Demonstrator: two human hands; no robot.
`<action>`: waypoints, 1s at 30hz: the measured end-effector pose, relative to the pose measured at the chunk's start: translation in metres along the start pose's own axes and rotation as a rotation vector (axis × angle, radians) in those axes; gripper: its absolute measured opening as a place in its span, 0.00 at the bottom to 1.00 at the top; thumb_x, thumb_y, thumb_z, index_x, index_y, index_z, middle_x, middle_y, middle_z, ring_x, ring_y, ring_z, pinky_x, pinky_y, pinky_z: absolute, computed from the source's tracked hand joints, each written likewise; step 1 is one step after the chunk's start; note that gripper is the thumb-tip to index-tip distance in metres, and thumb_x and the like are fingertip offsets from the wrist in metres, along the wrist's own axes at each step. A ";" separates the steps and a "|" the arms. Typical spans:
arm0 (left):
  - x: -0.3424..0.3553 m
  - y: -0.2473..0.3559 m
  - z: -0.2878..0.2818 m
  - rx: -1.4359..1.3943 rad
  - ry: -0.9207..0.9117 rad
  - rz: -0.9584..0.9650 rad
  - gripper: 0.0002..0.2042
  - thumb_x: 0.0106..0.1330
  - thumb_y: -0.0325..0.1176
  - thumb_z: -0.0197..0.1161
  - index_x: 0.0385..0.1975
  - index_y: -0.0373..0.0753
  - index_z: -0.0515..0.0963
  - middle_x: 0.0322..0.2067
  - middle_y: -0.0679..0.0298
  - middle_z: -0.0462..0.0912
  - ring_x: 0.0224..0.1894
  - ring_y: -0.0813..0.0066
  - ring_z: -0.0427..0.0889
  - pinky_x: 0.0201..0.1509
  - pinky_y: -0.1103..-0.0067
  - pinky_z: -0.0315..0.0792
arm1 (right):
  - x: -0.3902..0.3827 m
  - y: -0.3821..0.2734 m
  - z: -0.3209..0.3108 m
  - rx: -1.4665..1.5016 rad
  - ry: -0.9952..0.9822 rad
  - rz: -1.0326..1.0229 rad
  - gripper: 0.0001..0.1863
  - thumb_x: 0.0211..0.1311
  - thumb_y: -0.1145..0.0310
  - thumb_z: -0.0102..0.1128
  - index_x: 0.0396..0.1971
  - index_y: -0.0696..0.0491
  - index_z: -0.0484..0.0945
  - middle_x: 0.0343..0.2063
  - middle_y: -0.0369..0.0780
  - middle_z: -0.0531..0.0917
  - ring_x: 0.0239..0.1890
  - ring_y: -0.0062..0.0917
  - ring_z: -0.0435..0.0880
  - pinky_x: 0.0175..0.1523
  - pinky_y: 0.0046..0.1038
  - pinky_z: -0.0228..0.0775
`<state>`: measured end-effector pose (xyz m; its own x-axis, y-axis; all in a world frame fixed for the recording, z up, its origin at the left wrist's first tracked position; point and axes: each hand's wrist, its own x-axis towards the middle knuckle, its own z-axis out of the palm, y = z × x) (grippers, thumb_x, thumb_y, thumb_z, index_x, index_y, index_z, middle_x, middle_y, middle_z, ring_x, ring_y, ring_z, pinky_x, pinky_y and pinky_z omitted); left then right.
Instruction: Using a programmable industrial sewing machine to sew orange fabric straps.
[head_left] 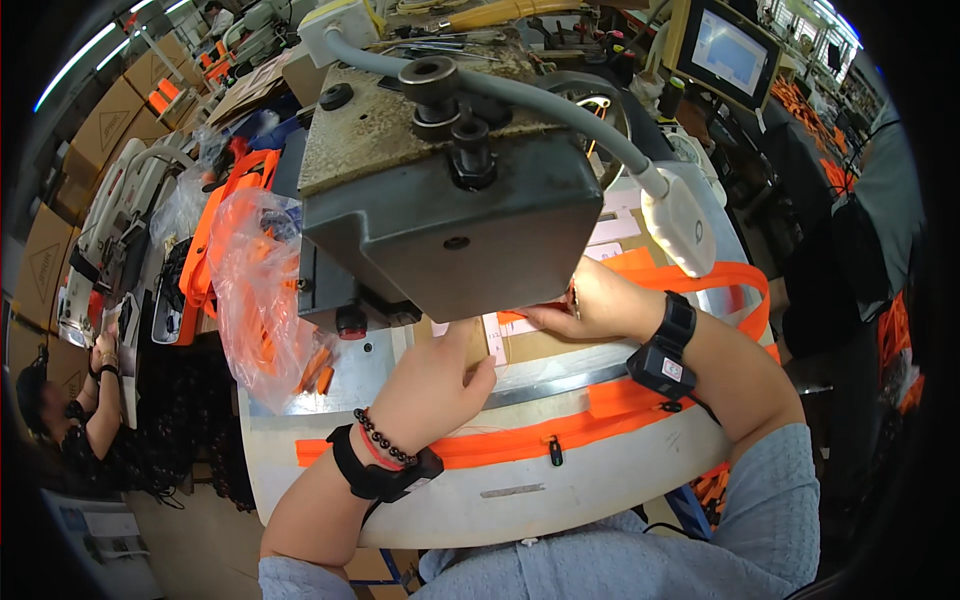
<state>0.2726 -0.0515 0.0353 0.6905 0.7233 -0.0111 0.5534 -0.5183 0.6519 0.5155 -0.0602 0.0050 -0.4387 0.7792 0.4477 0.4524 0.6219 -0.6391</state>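
My left hand (pixel 432 385) lies on the brown board (pixel 535 345) under the dark machine head (pixel 460 235). Its thumb is apart from the forefinger, near a white marked strip (pixel 495 340), and the far fingertips are hidden by the machine. Beside the head's right edge, my right hand (pixel 608 302) has its fingers bent in and its thumb pointing left, next to a small orange piece (pixel 510 317). A thin dark and reddish thing (pixel 573 298) shows at its fingers, too small to name. An orange zipper tape (pixel 500 448) with a black slider (pixel 556 450) runs along the table in front of both wrists.
A clear plastic bag (pixel 260 300) with orange pieces lies left of the machine. An orange strip (pixel 745 275) loops at the right. A grey cable (pixel 560 115) with a white plug-like box (pixel 680 222) hangs over the head. Another person (pixel 95 400) works at the far left.
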 end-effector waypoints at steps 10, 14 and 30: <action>0.000 0.000 0.004 0.089 0.000 0.108 0.28 0.64 0.33 0.60 0.65 0.38 0.63 0.15 0.55 0.75 0.20 0.54 0.79 0.26 0.65 0.72 | -0.002 0.004 0.000 0.060 -0.028 0.069 0.09 0.51 0.78 0.62 0.33 0.57 0.85 0.31 0.43 0.76 0.36 0.36 0.79 0.41 0.35 0.74; 0.001 0.002 0.004 0.093 -0.009 0.106 0.27 0.64 0.32 0.59 0.64 0.37 0.63 0.15 0.54 0.75 0.20 0.53 0.78 0.27 0.65 0.72 | -0.001 -0.003 -0.003 0.048 -0.033 0.083 0.08 0.52 0.78 0.62 0.33 0.58 0.84 0.30 0.43 0.75 0.35 0.36 0.78 0.40 0.34 0.73; 0.000 0.011 0.005 0.224 -0.029 0.051 0.25 0.66 0.34 0.56 0.63 0.35 0.65 0.20 0.52 0.78 0.25 0.50 0.80 0.31 0.60 0.73 | -0.005 -0.003 -0.013 -0.429 -0.101 -0.224 0.13 0.51 0.72 0.63 0.38 0.55 0.84 0.34 0.38 0.80 0.42 0.32 0.79 0.50 0.33 0.74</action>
<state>0.2813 -0.0593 0.0383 0.7317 0.6816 -0.0059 0.6044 -0.6448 0.4679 0.5265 -0.0646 0.0127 -0.6254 0.6242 0.4682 0.6079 0.7660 -0.2092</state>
